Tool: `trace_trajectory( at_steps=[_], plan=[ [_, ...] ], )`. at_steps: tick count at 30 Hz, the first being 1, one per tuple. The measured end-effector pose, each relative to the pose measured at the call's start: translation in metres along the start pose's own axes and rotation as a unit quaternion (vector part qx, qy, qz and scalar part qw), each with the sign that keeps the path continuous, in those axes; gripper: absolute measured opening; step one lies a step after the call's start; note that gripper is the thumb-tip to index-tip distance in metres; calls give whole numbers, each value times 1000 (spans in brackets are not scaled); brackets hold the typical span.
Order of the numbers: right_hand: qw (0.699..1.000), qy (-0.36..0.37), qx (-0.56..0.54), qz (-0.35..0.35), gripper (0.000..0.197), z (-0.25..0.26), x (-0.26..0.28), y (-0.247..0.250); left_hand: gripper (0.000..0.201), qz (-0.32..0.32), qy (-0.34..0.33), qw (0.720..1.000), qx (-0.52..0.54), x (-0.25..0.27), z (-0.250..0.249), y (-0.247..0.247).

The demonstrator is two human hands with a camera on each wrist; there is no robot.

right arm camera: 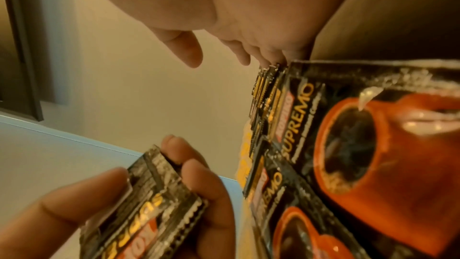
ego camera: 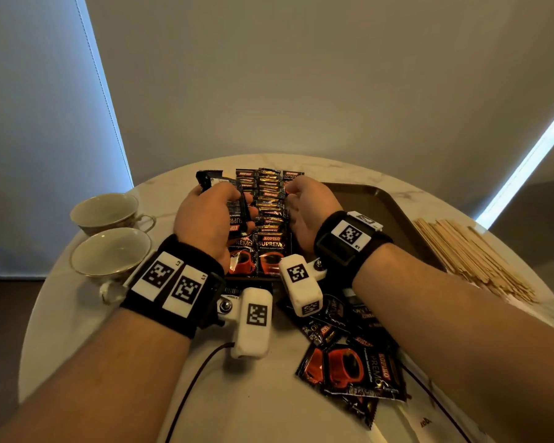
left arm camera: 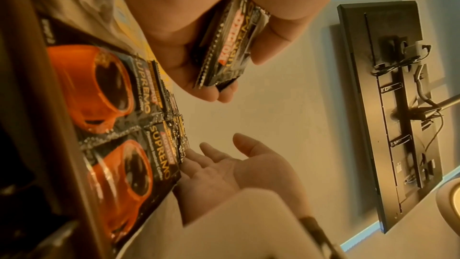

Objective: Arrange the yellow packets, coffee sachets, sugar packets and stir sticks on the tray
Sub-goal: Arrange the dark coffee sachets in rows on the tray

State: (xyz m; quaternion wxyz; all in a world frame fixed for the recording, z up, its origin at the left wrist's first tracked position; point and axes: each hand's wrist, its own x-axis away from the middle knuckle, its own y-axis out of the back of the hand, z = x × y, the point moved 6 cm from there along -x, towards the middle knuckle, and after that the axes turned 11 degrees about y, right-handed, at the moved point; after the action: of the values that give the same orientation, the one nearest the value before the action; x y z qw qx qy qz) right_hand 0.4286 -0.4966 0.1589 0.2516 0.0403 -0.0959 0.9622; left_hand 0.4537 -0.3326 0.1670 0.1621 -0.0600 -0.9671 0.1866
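Black coffee sachets lie in overlapping rows on the left part of a brown tray. Something yellow shows under them. My left hand hovers over the rows' left side and grips a small stack of coffee sachets between thumb and fingers; the left wrist view shows the same stack. My right hand is open, its straight fingertips touching the right edge of the rows. Wooden stir sticks lie in a pile on the table right of the tray.
Two empty teacups stand at the table's left. Loose coffee sachets are scattered near the front edge under my right forearm. The round marble table ends close behind the tray, with a wall beyond.
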Motion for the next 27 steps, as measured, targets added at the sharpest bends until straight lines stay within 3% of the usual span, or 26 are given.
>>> trace_trajectory(
  at_steps=[2, 7, 10, 15, 19, 23, 27],
  plan=[
    [1000, 2, -14, -18, 8, 4, 7, 2, 19, -3, 3, 1000, 0, -2, 0, 2],
    [999, 6, -40, -37, 28, -1, 16, 10, 13, -3, 6, 1000, -6, -2, 0, 1],
    [998, -21, -61, 9, 13, -8, 25, 4, 14, 8, 8, 1000, -9, 0, 2, -2],
    [997, -25, -66, 18, 13, -7, 34, -2, 30, 6, 24, 1000, 1, 0, 6, -2],
    [994, -25, -107, 10, 11, -10, 43, 4, 31, 9, 26, 1000, -2, -1, 6, -1],
    [994, -12, -110, -11, 41, -19, 49, -1, 24, 11, 22, 1000, -14, 0, 8, -2],
    [992, 6, -124, 10, 12, -7, 51, 7, 17, 10, 14, 999, -34, 1, 11, -4]
  ],
)
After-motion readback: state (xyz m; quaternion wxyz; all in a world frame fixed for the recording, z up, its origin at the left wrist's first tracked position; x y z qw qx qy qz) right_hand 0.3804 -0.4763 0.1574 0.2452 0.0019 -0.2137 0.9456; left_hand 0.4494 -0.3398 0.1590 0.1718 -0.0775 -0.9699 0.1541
